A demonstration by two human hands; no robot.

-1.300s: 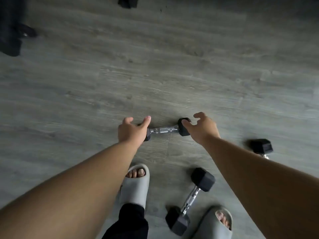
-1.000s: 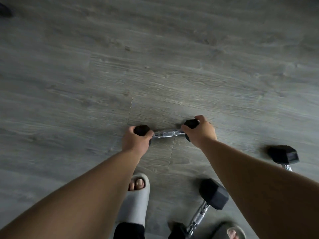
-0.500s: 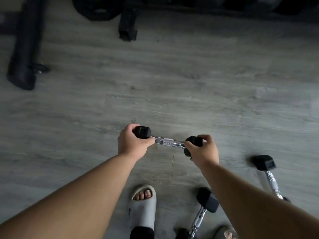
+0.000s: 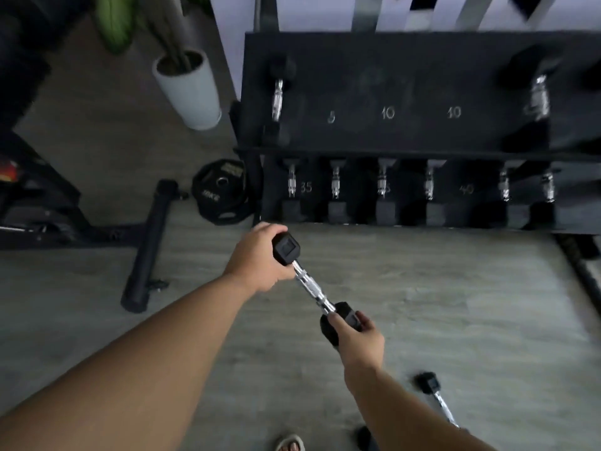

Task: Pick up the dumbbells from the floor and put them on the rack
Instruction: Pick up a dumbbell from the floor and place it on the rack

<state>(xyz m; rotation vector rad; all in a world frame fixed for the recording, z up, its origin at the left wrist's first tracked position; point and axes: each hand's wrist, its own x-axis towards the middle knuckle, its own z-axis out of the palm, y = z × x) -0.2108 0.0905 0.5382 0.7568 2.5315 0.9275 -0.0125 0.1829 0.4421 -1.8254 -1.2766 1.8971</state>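
The floor (image 4: 455,320) is grey wood-look plank, dim and bare across the middle. At the far left stands the black frame of a gym machine (image 4: 48,203), with a black bar (image 4: 148,245) lying on the floor beside it. Behind it a white plant pot (image 4: 192,92) stands near the wall, and a black weight plate (image 4: 222,193) leans by the rack's left end. The black rack (image 4: 406,92) runs along the far edge of the view; its top shelf, marked 5, 10 and 10, is mostly open between one dumbbell at its left end and another near its right. The lower shelf is filled with a row of dumbbells. Open floor lies between the person and the rack.

The dumbbell (image 4: 313,286) is held in the air in front of the rack, tilted, its far end higher. The left hand (image 4: 257,258) has its fingers wrapped around the far head; the right hand (image 4: 361,336) has its fingers closed around the near head. A second dumbbell (image 4: 437,398) lies on the floor at lower right, partly behind the right forearm.
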